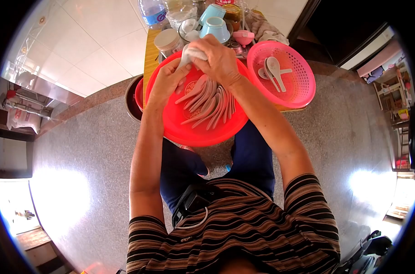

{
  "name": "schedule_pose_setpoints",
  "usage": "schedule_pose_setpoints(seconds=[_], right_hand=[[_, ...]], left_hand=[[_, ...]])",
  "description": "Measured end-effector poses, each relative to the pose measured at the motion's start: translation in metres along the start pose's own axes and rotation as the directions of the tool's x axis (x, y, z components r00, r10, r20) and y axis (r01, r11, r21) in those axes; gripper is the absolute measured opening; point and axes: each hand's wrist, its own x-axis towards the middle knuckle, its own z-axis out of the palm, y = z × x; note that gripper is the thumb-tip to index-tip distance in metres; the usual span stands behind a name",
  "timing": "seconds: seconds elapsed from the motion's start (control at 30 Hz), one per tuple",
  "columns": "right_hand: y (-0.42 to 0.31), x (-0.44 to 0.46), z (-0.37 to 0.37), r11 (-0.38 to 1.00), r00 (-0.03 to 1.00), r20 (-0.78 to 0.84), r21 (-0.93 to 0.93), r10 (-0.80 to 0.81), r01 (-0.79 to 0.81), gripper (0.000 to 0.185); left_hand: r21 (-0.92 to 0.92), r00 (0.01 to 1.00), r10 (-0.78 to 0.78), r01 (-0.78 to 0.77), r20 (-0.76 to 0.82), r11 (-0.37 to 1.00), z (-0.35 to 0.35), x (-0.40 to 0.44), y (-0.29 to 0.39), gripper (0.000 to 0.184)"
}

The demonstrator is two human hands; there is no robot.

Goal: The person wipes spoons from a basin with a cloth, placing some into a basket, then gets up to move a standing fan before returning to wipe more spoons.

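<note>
A large red basin (189, 134) holds several pale spoons (212, 102) fanned out in a pile. Over its far rim, my left hand (168, 81) and my right hand (214, 59) meet around a white item (192, 54), perhaps a cloth or a spoon; the fingers hide which. The fingers of both hands are closed on it. To the right, a pink perforated basket (302, 77) has a few white spoons (275, 71) lying in it.
Behind the basin, the wooden table (151, 50) bears a lidded jar (168, 41), light blue cups (215, 29), a pink item (243, 37), a water bottle (153, 13) and a crumpled cloth (267, 29). A dark-rimmed bowl (131, 101) stands at the left.
</note>
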Motion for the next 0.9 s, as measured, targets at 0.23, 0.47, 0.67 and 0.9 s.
schedule_pose_setpoints(seconds=[0.23, 0.47, 0.67, 0.9], right_hand=[[0.019, -0.001, -0.003, 0.974, 0.973, -0.052, 0.030, 0.227, -0.226, 0.024], [0.000, -0.002, 0.000, 0.997, 0.994, 0.107, 0.067, 0.026, -0.033, 0.025], [0.014, 0.000, -0.004, 0.955, 0.954, -0.034, 0.026, 0.297, -0.296, 0.024], [0.000, -0.002, -0.001, 0.995, 0.991, 0.126, 0.080, 0.047, -0.057, 0.025]], left_hand=[[0.028, 0.999, -0.002, 0.000, 0.053, 1.000, 0.003, -0.004, 0.005, 0.019], [0.055, 1.000, -0.009, 0.008, 0.006, 0.998, -0.003, 0.001, -0.006, 0.020], [0.131, 1.000, 0.015, -0.017, 0.017, 0.991, 0.002, -0.002, -0.003, 0.021], [0.002, 1.000, -0.007, 0.007, -0.025, 1.000, -0.001, -0.001, 0.000, 0.019]])
